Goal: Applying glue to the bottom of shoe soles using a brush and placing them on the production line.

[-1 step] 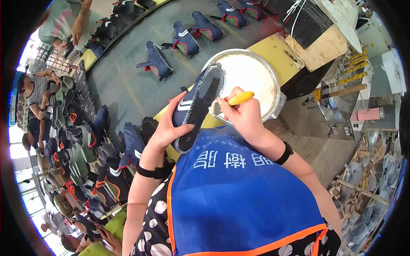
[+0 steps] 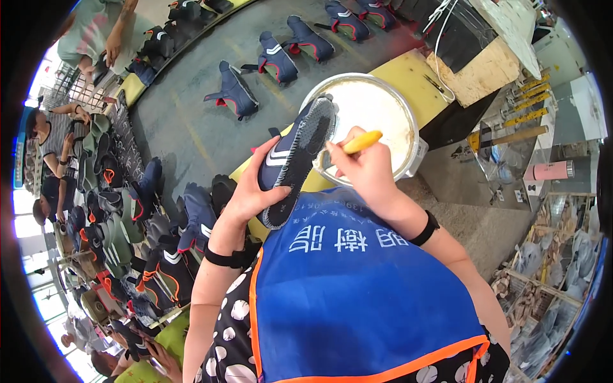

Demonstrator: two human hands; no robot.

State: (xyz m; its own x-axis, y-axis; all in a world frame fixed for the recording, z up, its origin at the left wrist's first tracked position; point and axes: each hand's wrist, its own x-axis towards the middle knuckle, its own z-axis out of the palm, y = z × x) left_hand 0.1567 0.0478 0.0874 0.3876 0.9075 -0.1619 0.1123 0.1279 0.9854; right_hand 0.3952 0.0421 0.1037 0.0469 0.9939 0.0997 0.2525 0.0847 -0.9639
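Head view: the left hand (image 2: 252, 191) grips a navy shoe (image 2: 295, 156) with white stripes from below, sole turned up, held over the near rim of a round metal basin (image 2: 408, 156) of white paste. The right hand (image 2: 367, 169) is clenched round a yellow-handled brush (image 2: 361, 142), its tip at the sole's toe end. The basin sits on a yellow tabletop (image 2: 415, 67). More navy shoes (image 2: 233, 92) lie on the grey floor beyond. A blue apron (image 2: 357, 293) carries a band of white lettering across its top. A pink cylindrical bottle (image 2: 549, 170) lies at right.

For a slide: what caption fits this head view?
Left hand holds a navy shoe sole-up; right hand brushes it over a white bowl.
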